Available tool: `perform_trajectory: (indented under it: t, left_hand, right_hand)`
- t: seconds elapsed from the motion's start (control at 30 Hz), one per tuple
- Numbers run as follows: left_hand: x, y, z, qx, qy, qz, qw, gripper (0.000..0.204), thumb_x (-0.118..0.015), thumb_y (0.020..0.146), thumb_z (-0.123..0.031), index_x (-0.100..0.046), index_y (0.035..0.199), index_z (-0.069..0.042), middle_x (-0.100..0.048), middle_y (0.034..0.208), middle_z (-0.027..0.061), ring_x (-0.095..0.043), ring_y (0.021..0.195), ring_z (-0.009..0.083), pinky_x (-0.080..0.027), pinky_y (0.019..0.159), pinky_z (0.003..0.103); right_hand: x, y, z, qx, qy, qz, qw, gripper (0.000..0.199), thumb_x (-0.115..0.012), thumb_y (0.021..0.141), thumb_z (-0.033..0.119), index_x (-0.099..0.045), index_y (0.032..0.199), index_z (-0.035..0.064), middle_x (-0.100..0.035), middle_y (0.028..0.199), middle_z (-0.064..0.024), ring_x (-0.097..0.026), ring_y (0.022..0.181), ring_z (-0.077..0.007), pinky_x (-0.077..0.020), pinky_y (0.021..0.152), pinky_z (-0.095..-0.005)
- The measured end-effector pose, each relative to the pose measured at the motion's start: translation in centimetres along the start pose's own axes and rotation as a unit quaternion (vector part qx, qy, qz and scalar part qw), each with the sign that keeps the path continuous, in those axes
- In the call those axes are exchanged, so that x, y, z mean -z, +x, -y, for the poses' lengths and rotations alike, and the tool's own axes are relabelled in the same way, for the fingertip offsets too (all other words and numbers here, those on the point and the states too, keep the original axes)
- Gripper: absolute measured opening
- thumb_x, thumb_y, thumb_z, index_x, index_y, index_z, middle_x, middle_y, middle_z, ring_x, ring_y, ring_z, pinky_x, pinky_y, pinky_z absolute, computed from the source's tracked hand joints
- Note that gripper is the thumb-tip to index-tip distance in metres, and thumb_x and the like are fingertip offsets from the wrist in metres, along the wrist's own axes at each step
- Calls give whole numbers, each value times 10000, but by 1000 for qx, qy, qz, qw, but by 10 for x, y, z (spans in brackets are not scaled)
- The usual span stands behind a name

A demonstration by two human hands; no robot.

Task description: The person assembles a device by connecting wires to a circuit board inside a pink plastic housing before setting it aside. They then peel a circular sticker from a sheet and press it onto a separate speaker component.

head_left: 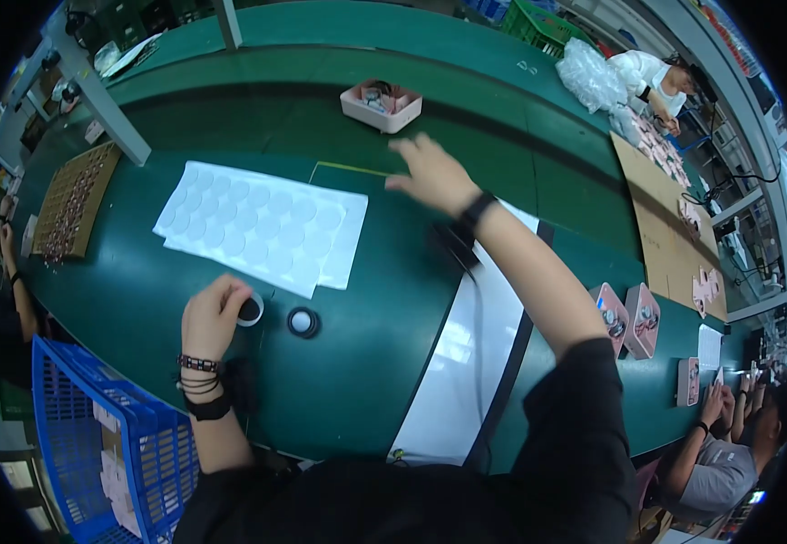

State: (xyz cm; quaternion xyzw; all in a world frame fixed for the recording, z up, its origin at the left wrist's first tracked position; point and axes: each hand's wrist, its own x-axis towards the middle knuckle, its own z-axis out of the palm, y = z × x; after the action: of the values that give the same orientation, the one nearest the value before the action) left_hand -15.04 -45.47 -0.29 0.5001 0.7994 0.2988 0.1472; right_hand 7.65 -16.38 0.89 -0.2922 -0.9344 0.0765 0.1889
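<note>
My left hand (209, 319) is closed, thumb and fingers pinched at the edge of a small round piece (250, 310) with a white rim and dark centre. Just right of it, apart from the hand, a black round piece with a pale centre (303, 322) lies on the green table. White sheets of round stickers (257, 222) lie overlapped beyond the left hand. My right hand (431, 175) is stretched out over the table with fingers apart and nothing in them. Beyond its fingertips stands a pink box (381, 107) holding small parts.
A white glossy board (457, 363) and a black cable lie under my right arm. More pink boxes (642, 322) stand at right. A cardboard tray of small parts (76, 201) is at far left, a blue crate (112, 444) at lower left. Other people sit around the table.
</note>
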Motion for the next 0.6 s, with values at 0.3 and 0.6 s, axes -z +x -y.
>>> perform_trajectory:
  t: [0.3,0.6]
  left_hand:
    - [13,-7,18,42,327,-52,943,235,-666,858,-179,-590,1051,-67,-625,720,68,-547,602,218,-436,569,352]
    - [-24,-41,-111,-223,-87,-14,971,328,-716,801,-174,-575,1073,-54,-596,1065,122,-559,822,276,-460,714,365]
  right_hand:
    - [-33,85,-85,0,-247,-43,968,268,-676,784,192,-621,1038,126,-598,1034,-78,-611,982,-249,-497,835,-394]
    - [64,-98,51,190,-265,-28,945,91,-600,745,136,-599,824,90,-589,817,-52,-576,805,-223,-436,716,-350]
